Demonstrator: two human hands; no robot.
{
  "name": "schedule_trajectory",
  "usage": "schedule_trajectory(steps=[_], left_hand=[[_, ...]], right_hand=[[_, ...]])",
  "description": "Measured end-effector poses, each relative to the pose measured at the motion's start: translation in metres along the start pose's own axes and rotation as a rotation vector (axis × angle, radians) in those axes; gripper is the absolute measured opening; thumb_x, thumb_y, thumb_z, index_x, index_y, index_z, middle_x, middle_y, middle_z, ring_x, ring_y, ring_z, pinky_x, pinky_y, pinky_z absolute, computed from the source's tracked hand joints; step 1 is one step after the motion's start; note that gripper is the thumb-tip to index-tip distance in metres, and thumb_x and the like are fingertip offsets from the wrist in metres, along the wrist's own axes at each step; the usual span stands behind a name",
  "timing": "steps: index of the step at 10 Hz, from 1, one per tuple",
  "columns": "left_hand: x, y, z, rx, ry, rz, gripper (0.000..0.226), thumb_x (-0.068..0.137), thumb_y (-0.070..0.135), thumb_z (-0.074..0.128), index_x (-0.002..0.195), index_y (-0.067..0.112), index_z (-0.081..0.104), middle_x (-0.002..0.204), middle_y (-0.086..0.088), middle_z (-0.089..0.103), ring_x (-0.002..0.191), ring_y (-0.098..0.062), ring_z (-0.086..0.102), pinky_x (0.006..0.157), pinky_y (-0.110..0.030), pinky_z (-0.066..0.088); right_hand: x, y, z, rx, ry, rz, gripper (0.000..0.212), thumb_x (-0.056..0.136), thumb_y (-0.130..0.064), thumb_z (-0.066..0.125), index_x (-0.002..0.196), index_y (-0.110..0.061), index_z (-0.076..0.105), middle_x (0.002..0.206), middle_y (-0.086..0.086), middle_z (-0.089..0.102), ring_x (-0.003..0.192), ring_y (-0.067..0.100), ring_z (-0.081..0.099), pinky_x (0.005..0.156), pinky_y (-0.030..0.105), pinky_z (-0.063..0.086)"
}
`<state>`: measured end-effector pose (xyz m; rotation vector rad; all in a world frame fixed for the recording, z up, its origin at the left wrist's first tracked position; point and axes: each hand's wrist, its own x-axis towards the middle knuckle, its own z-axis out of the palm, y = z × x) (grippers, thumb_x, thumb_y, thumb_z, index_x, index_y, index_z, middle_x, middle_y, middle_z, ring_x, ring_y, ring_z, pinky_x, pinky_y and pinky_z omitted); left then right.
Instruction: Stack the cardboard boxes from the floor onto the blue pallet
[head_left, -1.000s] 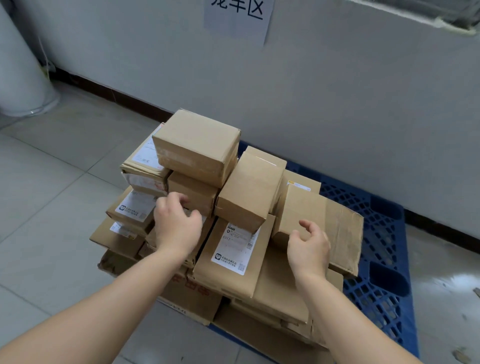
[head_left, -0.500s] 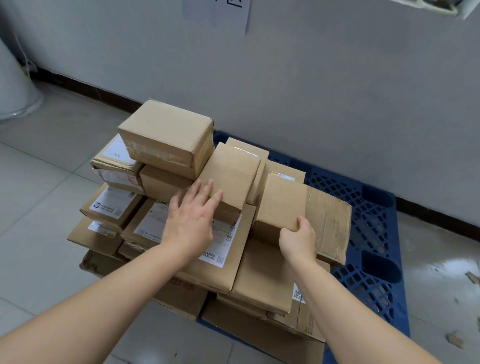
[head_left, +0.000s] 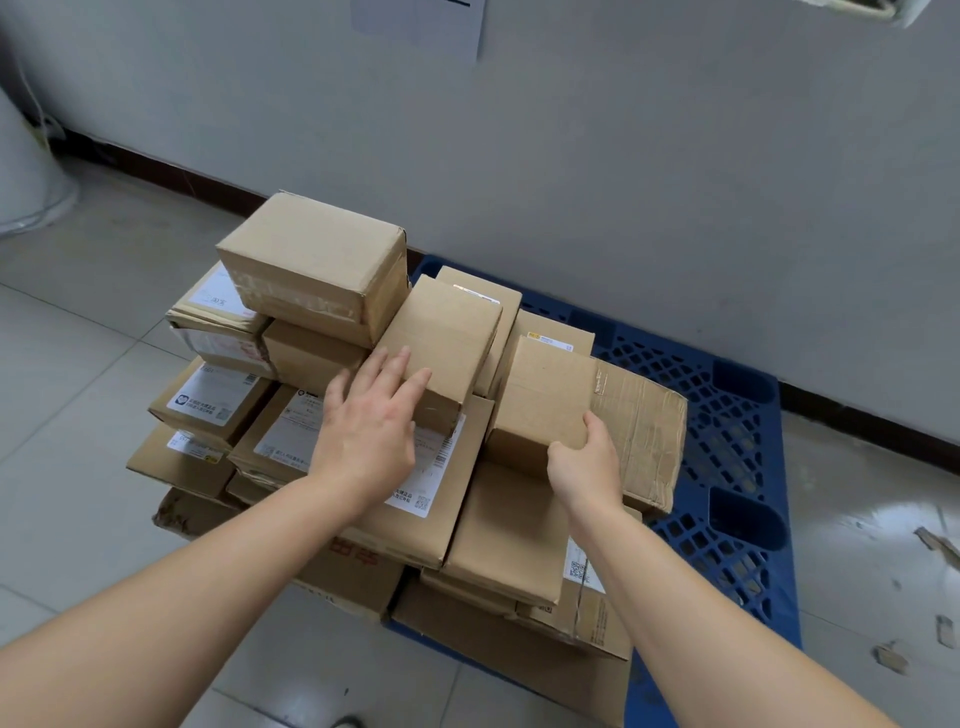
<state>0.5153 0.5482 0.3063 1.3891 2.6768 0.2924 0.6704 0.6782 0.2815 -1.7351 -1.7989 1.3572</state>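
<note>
A heap of several brown cardboard boxes covers the left part of the blue pallet (head_left: 737, 467). My left hand (head_left: 371, 415) lies flat with straight fingers against the near left corner of a tilted plain box (head_left: 447, 332) in the middle of the heap. My right hand (head_left: 584, 460) grips the lower near corner of another plain box (head_left: 545, 395), which leans on a taped, creased box (head_left: 641, 431). A larger box (head_left: 317, 260) tops the heap at the left. Labelled boxes (head_left: 213, 397) lie below.
A grey wall with a dark skirting runs close behind the pallet. The pallet's open grid shows to the right of the boxes. Tiled floor (head_left: 78, 338) spreads to the left, with a white rounded object (head_left: 26, 171) at far left. Small scraps (head_left: 935, 545) lie on the wet-looking floor at right.
My left hand opened and moved right from the small boxes onto the tilted middle box. My right hand closed on the corner of the right box. The view shifted slightly.
</note>
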Motion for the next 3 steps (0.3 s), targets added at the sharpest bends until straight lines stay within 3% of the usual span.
schedule_trajectory(steps=[3], left_hand=[[-0.006,0.028,-0.027,-0.016,0.028,0.031,0.059,0.094,0.023,0.049,0.149,0.027,0.027,0.16,-0.002,0.012,0.148,-0.019,0.0,0.117,-0.043,0.003]], right_hand=[[-0.021,-0.02,-0.043,0.028,-0.013,-0.019,0.055,0.094,-0.011,0.05,0.145,-0.024,0.035,0.146,0.0,0.04,0.128,0.024,0.045,0.103,0.043,0.044]])
